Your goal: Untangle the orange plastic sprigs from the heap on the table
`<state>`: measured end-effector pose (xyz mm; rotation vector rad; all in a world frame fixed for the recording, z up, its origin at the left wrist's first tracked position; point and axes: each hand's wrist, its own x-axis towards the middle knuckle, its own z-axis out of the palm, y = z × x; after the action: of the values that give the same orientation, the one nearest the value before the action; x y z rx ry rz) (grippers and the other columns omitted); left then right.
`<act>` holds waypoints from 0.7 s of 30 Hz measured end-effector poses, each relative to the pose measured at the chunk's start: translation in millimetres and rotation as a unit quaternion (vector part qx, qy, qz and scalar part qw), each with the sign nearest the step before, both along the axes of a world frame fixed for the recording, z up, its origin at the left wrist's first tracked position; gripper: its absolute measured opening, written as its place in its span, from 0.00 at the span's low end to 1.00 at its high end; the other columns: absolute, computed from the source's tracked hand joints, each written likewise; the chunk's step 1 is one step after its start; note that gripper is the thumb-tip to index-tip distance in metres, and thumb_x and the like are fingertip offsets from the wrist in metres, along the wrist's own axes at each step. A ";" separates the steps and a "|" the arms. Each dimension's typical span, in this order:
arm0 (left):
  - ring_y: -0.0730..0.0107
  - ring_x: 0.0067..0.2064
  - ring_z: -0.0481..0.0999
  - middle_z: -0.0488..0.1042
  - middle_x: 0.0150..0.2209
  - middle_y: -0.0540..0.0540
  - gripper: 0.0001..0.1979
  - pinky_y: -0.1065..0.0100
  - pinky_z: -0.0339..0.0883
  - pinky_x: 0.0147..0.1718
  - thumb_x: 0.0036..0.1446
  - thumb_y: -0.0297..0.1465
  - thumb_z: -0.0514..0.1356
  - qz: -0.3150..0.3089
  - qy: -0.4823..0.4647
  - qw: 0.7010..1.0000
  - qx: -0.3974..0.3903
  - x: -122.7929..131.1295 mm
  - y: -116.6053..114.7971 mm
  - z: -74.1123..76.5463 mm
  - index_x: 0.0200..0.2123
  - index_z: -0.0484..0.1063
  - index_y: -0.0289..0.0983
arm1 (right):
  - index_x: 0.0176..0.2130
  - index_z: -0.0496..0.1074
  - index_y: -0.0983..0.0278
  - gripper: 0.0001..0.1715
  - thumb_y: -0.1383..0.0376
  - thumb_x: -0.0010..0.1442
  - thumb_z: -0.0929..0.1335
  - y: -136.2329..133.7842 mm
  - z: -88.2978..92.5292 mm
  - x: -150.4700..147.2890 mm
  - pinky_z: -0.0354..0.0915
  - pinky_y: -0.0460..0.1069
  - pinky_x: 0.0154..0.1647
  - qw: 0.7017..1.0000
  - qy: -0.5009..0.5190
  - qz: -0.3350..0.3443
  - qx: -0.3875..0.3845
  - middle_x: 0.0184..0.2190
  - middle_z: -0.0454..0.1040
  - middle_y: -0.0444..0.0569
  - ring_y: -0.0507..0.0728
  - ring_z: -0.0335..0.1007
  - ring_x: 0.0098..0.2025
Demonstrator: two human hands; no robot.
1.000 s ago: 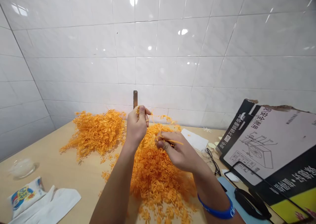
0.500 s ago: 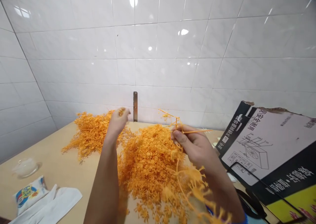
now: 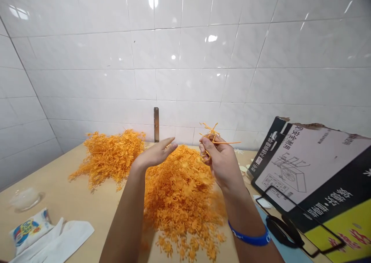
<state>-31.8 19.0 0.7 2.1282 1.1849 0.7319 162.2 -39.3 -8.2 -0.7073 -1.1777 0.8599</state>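
Orange plastic stems with thin branches (image 3: 213, 133) are pinched in my right hand (image 3: 222, 156), raised over the right side of a big heap. My left hand (image 3: 156, 151) is held out with its fingers stretched toward the right hand, and nothing shows in it. Below both hands lies the large heap of orange plastic sprigs (image 3: 182, 193), with small flower-like tips. A second pile of orange sprigs (image 3: 108, 158) rests on the table to the left. What is inside my right fist is partly hidden by the fingers.
A torn black and white cardboard box (image 3: 290, 170) leans at the right, with black-framed glasses (image 3: 285, 230) before it. At the left lie a packet (image 3: 30, 230), a white cloth (image 3: 68, 238) and a cloudy clear dish (image 3: 26, 199). A dark strip (image 3: 156, 124) stands against the tiled wall.
My left hand has moved right from the left pile, and its curled fingers are now stretched out. The long sprig that hung beside my right forearm no longer shows there.
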 end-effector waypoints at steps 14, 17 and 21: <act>0.65 0.41 0.78 0.79 0.39 0.41 0.15 0.65 0.69 0.43 0.65 0.39 0.50 -0.073 -0.230 0.970 -0.003 31.2 -6.7 1.0 0.43 0.72 0.37 | 0.32 0.67 0.63 0.15 0.55 0.58 0.70 9.1 -3.6 -2.3 0.57 0.42 0.19 0.995 -0.023 -0.085 0.046 0.23 0.66 0.40 0.47 0.59 0.20; 0.67 0.36 0.77 0.77 0.35 0.42 0.21 0.68 0.69 0.37 0.64 0.47 0.50 -0.135 -0.193 0.971 -0.049 30.9 -12.3 6.2 0.45 0.71 0.37 | 0.32 0.67 0.63 0.15 0.55 0.59 0.70 11.7 -5.7 -0.9 0.58 0.43 0.21 0.991 -0.039 -0.109 0.065 0.24 0.66 0.40 0.47 0.60 0.21; 0.74 0.25 0.66 0.66 0.24 0.50 0.18 0.73 0.60 0.24 0.62 0.44 0.54 -0.125 -0.143 0.982 -0.006 32.3 -12.8 6.9 0.31 0.72 0.35 | 0.33 0.68 0.63 0.16 0.53 0.59 0.70 14.6 -7.9 0.8 0.62 0.44 0.26 0.988 -0.038 -0.128 0.076 0.27 0.66 0.41 0.48 0.63 0.24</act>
<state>0.5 6.2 7.6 2.0305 0.7522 0.8754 163.0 -24.7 -16.2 -0.7508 -1.1764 0.5274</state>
